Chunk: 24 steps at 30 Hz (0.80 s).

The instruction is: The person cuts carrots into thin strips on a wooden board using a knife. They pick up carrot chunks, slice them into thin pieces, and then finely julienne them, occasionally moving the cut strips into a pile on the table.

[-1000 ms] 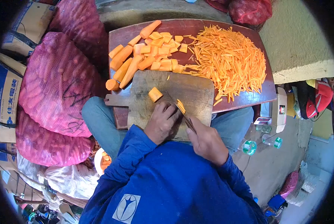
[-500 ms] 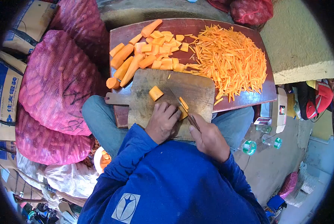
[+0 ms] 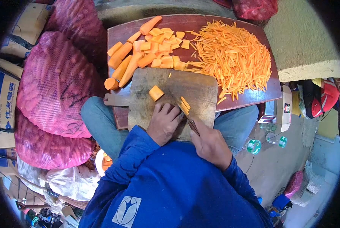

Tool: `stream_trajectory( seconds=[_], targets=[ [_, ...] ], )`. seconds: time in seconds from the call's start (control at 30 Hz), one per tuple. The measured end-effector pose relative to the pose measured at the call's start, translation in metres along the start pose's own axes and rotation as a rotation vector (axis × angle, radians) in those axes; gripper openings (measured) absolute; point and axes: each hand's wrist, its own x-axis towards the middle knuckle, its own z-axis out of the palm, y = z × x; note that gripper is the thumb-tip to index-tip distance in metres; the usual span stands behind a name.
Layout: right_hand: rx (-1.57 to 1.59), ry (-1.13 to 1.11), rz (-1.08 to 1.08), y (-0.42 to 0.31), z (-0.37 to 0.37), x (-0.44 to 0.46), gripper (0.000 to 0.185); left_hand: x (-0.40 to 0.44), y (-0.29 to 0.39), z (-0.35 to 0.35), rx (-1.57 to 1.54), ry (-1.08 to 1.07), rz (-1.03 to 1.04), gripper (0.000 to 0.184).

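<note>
Carrot chunk sits on cutting board, just ahead of our left grip. We judge it stiff, light, slightly slick; best held by rounded flanks. Left grip half curled; we cannot tell what it pins. Right grip wraps knife handle, blade beside carrot strips. Cutting board overlaps tabletop near edge; room runs right of strips.

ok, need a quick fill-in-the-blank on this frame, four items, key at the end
1. The right hand grips a ____.
2. The handle of the cutting board points toward the picture's ____ edge.
3. In the picture, the heap of carrot strips lies to the ____ of the carrot chunks.
4. Both sleeves are ____ in colour.

Missing words: knife; left; right; blue.
</note>
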Motion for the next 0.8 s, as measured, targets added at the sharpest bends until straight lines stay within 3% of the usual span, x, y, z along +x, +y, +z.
stream_trajectory(
  seconds=[0.27, 0.8],
  targets=[
    [0.01, 0.057, -0.017, -0.003, -0.006, -0.032, 0.031, 0.002, 0.002, -0.002, 0.002, 0.013, -0.035, 0.032],
    [0.005, 0.042, -0.048, 0.006, 0.004, 0.001, 0.037, -0.004, 0.0, 0.006, -0.023, 0.045, -0.089, 0.036]
  ],
)
